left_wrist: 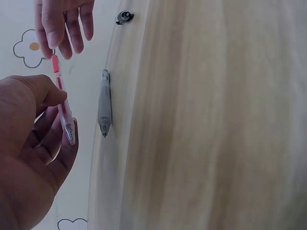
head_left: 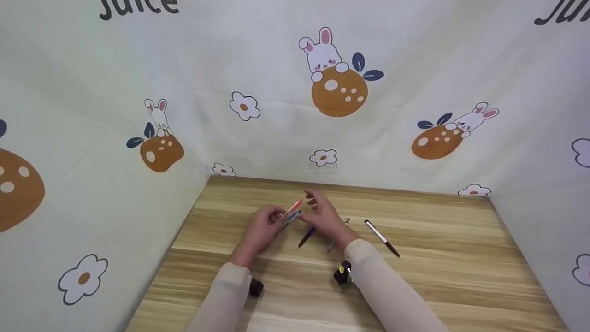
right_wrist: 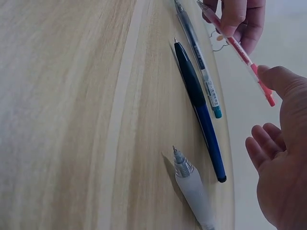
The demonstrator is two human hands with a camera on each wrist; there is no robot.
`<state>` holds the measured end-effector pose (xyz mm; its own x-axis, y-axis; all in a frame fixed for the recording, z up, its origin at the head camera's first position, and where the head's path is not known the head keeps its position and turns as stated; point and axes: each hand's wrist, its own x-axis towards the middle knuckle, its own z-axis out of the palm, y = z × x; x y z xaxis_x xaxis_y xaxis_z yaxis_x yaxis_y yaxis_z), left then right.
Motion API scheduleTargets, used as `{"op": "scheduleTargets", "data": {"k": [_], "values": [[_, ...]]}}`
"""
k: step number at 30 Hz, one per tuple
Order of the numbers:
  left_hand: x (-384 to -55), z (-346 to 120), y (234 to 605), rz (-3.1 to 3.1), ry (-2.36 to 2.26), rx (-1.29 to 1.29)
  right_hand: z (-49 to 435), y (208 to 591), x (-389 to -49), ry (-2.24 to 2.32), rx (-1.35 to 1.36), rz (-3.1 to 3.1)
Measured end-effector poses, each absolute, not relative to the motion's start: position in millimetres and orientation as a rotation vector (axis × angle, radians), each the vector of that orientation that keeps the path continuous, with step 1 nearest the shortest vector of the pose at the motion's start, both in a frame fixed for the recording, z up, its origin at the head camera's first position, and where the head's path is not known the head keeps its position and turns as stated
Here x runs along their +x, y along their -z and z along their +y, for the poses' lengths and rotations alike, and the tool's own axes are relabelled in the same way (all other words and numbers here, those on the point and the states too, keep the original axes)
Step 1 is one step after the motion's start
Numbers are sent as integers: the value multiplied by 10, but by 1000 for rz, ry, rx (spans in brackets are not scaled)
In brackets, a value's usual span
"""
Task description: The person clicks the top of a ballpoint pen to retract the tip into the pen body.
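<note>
My left hand (head_left: 266,227) pinches a clear pen with a red end (left_wrist: 65,108) between thumb and fingers, raised over the table. Close to that pen's red end is my right hand (head_left: 325,216), fingers apart and loosely bent; in the right wrist view its thumb (right_wrist: 278,79) overlaps the pen. On the wood beneath lie a clear grey pen with a teal end (right_wrist: 197,57), a dark blue pen (right_wrist: 199,105) and a pen with a whitish grip (right_wrist: 192,191). The right forearm partly covers the whitish one in the head view.
Right of the hands, a white pen with black ends (head_left: 381,238) lies on the wood-grain table (head_left: 442,276). Cloth walls (head_left: 276,138) printed with rabbits and oranges enclose the back and both sides. Black wrist cameras (head_left: 342,273) hang by the sleeves.
</note>
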<state>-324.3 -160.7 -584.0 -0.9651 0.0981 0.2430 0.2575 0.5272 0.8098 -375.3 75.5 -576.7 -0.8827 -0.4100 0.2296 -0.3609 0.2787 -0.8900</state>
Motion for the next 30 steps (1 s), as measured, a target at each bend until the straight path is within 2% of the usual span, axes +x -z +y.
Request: {"op": "scheduleTargets", "data": {"k": [30], "values": [[-3259, -1849, 5843, -2661, 1327, -180, 524, 5768, -3828, 1594, -746, 2531]]}}
